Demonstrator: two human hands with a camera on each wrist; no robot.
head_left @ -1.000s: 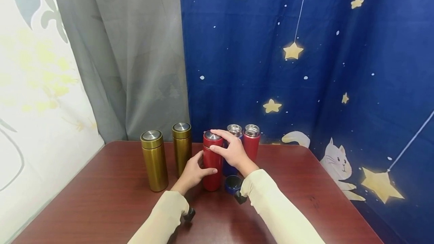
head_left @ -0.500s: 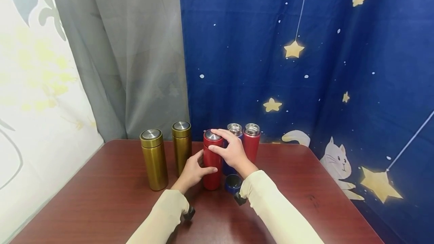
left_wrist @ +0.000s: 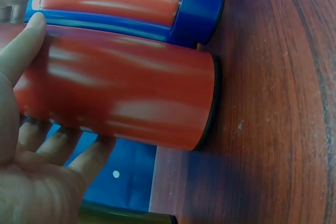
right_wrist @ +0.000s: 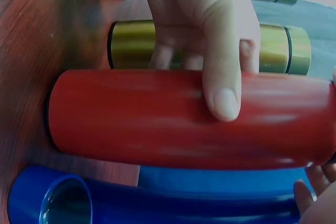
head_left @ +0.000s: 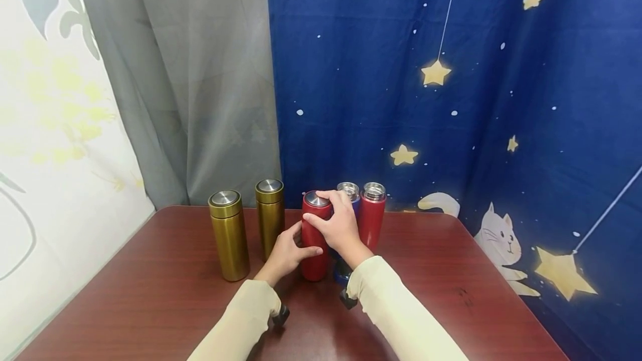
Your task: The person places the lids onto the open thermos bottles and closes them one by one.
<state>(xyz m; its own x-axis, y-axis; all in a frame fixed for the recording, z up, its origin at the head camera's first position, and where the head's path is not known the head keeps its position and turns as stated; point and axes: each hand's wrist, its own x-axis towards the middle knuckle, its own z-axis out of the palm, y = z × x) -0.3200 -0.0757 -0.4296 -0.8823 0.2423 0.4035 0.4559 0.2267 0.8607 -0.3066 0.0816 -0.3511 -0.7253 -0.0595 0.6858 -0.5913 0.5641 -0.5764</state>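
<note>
A red thermos flask [head_left: 314, 265] stands upright near the middle of the table. My left hand [head_left: 287, 252] grips its body, thumb in front and fingers round the far side, as the left wrist view also shows. Over the top, my right hand [head_left: 339, 228] holds the steel-topped lid [head_left: 317, 199] with thumb and fingers. Just right of the flask's base sits a loose blue lid [right_wrist: 31, 198], hollow side up, partly hidden by my right arm. Behind my right hand stand a blue flask [head_left: 356, 205] and a second red flask [head_left: 371, 222], both without lids.
Two gold flasks, a nearer one [head_left: 230, 249] and a farther one [head_left: 269, 219], stand lidded to the left. The reddish-brown table [head_left: 441, 283] ends at the back before a grey curtain [head_left: 225, 99] and a blue star-patterned curtain [head_left: 351, 99].
My right hand has turned at the lid: its thumb has swung left across the front, and the wrist has shifted left over the blue lid. My left hand keeps its grip.
</note>
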